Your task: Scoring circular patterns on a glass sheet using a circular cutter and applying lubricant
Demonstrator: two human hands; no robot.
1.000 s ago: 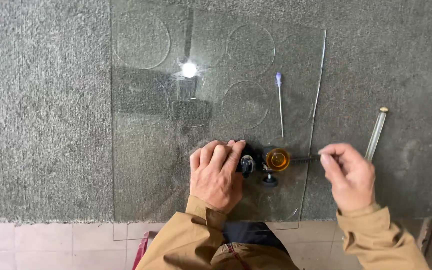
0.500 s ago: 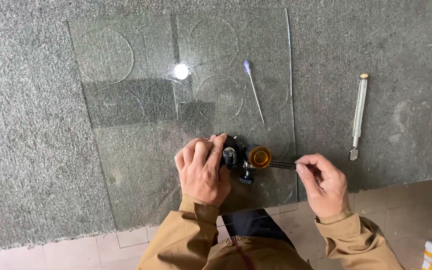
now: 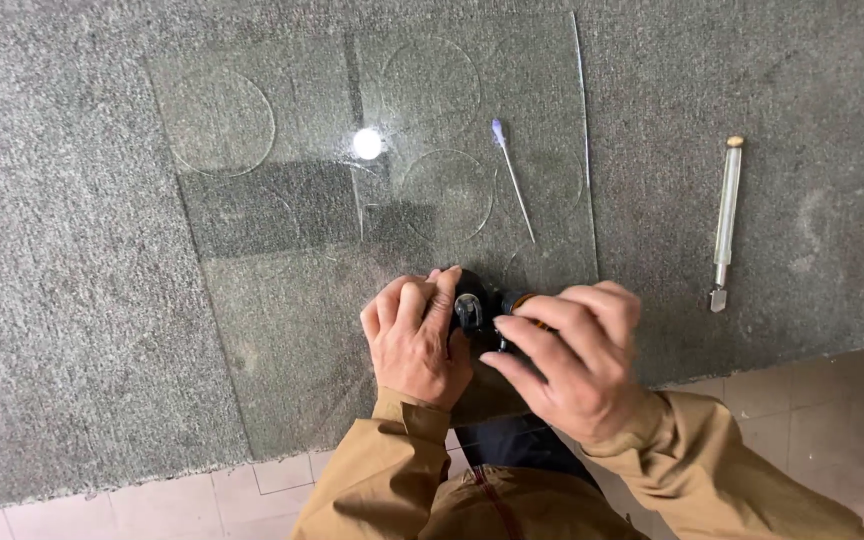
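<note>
Both hands, left [image 3: 414, 338] and right [image 3: 572, 355], clamped on black circle-cutting tool [image 3: 474, 308] atop clear scored glass sheet [image 3: 282, 300], grey carpeted tabletop [image 3: 62, 300].

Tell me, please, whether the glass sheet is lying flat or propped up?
Flat: the glass sheet rests on the grey carpet, circles scored across it, both hands pressing a tool on it.
</note>
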